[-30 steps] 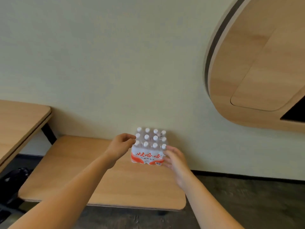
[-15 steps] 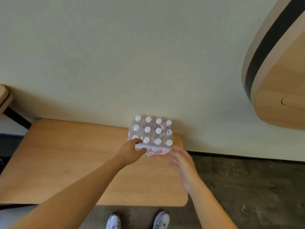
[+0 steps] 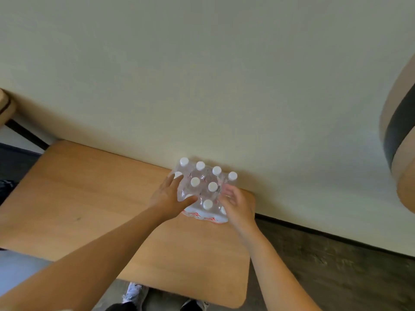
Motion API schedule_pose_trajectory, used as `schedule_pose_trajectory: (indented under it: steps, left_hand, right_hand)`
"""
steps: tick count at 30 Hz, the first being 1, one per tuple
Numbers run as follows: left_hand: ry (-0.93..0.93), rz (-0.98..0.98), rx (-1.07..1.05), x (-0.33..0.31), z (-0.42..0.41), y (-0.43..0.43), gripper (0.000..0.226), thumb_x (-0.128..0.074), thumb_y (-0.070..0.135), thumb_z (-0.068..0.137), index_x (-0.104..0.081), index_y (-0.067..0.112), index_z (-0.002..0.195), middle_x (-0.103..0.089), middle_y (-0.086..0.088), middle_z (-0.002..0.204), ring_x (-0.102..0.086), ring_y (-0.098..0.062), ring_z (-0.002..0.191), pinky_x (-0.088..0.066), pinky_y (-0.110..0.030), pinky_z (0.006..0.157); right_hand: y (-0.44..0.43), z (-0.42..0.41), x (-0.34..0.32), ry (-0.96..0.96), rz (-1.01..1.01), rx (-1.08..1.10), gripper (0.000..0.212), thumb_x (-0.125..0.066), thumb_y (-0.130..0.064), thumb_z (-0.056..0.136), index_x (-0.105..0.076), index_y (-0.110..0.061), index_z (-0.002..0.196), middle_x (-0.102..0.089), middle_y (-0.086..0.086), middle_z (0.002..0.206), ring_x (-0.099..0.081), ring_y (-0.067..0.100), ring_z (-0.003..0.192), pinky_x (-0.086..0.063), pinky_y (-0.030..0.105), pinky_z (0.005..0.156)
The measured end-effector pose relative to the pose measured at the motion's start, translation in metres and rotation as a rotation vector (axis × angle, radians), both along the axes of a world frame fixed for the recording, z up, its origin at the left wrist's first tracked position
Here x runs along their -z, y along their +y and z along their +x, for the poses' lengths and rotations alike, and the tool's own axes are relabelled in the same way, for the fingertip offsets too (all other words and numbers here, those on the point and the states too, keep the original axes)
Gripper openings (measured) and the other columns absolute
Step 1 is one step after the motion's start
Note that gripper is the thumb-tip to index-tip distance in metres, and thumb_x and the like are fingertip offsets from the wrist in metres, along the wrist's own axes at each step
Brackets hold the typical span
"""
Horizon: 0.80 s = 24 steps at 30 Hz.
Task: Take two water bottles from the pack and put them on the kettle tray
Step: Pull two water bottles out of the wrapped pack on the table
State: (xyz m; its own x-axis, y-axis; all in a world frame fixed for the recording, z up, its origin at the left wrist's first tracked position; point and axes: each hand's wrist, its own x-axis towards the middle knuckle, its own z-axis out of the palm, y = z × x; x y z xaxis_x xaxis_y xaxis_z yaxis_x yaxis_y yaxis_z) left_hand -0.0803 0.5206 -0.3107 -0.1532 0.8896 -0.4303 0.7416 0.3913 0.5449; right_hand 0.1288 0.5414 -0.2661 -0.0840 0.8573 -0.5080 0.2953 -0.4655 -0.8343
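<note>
A shrink-wrapped pack of water bottles (image 3: 203, 189) stands on the wooden counter (image 3: 94, 198), pushed up against the pale wall (image 3: 202, 75) at the counter's far right corner. White caps (image 3: 195, 181) show through the clear film in rows, and a red-and-white printed band runs along the pack's near side.

Both hands are on the pack. The left hand (image 3: 169, 198) lies on the pack's left side with its fingers spread wide — the thumb reaches across the top film toward the middle, the other fingers point up toward the cap at the back-left corner. It presses on the wrap; it is not closed around any one bottle. The right hand (image 3: 238, 204) is at the pack's near right corner, fingers curled in against the film among the caps. That part is blurred, so I cannot tell whether it is pinching the wrap, gripping a bottle or only resting there.

Every bottle I can see is inside the pack, upright.

Near the counter's front edge, well below the pack, the toes of a pair of shoes (image 3: 134, 296) show on the floor. Far to the right of the pack hangs a rounded wooden panel (image 3: 404, 171) with a dark stripe.
</note>
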Motion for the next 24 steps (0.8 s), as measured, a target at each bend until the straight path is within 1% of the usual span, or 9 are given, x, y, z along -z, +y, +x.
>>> schedule_pose_trajectory:
  steps: [2,4,8,10,12,14,17,21,24]
  left_hand:
    - [0.063,0.002,0.043,0.017,-0.001,0.008,0.103,-0.059,0.074,0.082,-0.014,0.026,0.162,-0.006,-0.003,0.172,-0.003,-0.022,0.158,-0.02,-0.046,0.124]
    - [0.124,0.018,0.073,0.032,-0.002,0.017,0.112,-0.055,0.08,0.077,-0.003,0.029,0.162,0.005,-0.004,0.172,0.007,-0.023,0.158,-0.016,-0.046,0.124]
    - [0.272,0.068,0.198,0.056,-0.008,0.035,0.125,-0.026,0.098,0.063,0.016,0.03,0.16,0.021,-0.012,0.169,0.019,-0.027,0.156,-0.004,-0.046,0.127]
    - [0.293,0.106,0.24,0.067,-0.012,0.038,0.123,-0.011,0.101,0.056,0.027,0.033,0.152,0.028,-0.01,0.166,0.022,-0.026,0.155,-0.003,-0.046,0.128]
    - [0.299,0.136,0.257,0.077,-0.014,0.037,0.118,-0.008,0.102,0.056,0.035,0.036,0.145,0.034,-0.005,0.162,0.021,-0.025,0.155,-0.005,-0.047,0.128]
    - [0.325,0.172,0.245,0.085,-0.014,0.035,0.119,-0.016,0.102,0.062,0.031,0.036,0.149,0.028,-0.004,0.164,0.014,-0.026,0.157,-0.01,-0.048,0.127]
    - [0.336,0.215,0.228,0.093,-0.014,0.035,0.12,-0.027,0.098,0.066,0.016,0.034,0.158,0.012,-0.006,0.171,0.004,-0.028,0.158,-0.018,-0.049,0.125]
    - [0.318,0.234,0.226,0.096,-0.014,0.037,0.121,-0.032,0.098,0.065,0.01,0.034,0.159,0.005,-0.008,0.172,-0.001,-0.028,0.158,-0.021,-0.048,0.124]
    - [0.32,0.233,0.23,0.095,-0.014,0.037,0.121,-0.033,0.097,0.065,0.009,0.034,0.16,0.004,-0.008,0.172,-0.002,-0.029,0.158,-0.023,-0.048,0.123]
  right_hand:
    - [0.011,-0.007,0.018,-0.014,-0.015,-0.062,0.035,-0.061,-0.026,0.098,-0.058,-0.031,0.132,-0.061,-0.014,0.131,-0.058,0.007,0.126,-0.058,0.029,0.091]
    - [0.021,-0.017,0.034,-0.078,0.018,-0.108,0.037,-0.058,-0.022,0.101,-0.056,-0.027,0.137,-0.059,-0.017,0.13,-0.056,0.009,0.13,-0.048,0.026,0.101]
    - [0.041,-0.035,0.064,-0.354,0.179,-0.193,0.037,-0.055,-0.018,0.102,-0.057,-0.016,0.139,-0.064,-0.001,0.138,-0.057,0.017,0.129,-0.041,0.023,0.096]
    - [0.046,-0.038,0.074,-0.537,0.293,-0.281,0.037,-0.058,-0.016,0.1,-0.059,-0.014,0.137,-0.067,0.003,0.133,-0.059,0.022,0.123,-0.043,0.027,0.092]
    - [0.049,-0.038,0.081,-0.673,0.362,-0.386,0.04,-0.061,-0.015,0.098,-0.06,-0.013,0.138,-0.068,0.007,0.13,-0.056,0.026,0.124,-0.045,0.033,0.099]
    - [0.049,-0.038,0.085,-0.756,0.404,-0.474,0.041,-0.064,-0.019,0.097,-0.06,-0.014,0.138,-0.069,0.005,0.129,-0.052,0.026,0.124,-0.044,0.038,0.103]
    - [0.053,-0.035,0.09,-0.829,0.452,-0.551,0.042,-0.066,-0.023,0.096,-0.06,-0.017,0.136,-0.07,0.0,0.125,-0.047,0.024,0.119,-0.043,0.034,0.1]
    - [0.063,-0.038,0.092,-0.933,0.442,-0.614,0.03,-0.062,-0.009,0.095,-0.064,-0.018,0.124,-0.072,-0.001,0.11,-0.044,0.023,0.11,-0.038,0.029,0.088]
    - [0.066,-0.043,0.091,-0.97,0.428,-0.628,0.024,-0.061,-0.006,0.095,-0.066,-0.016,0.117,-0.072,-0.001,0.11,-0.047,0.023,0.108,-0.038,0.027,0.089]
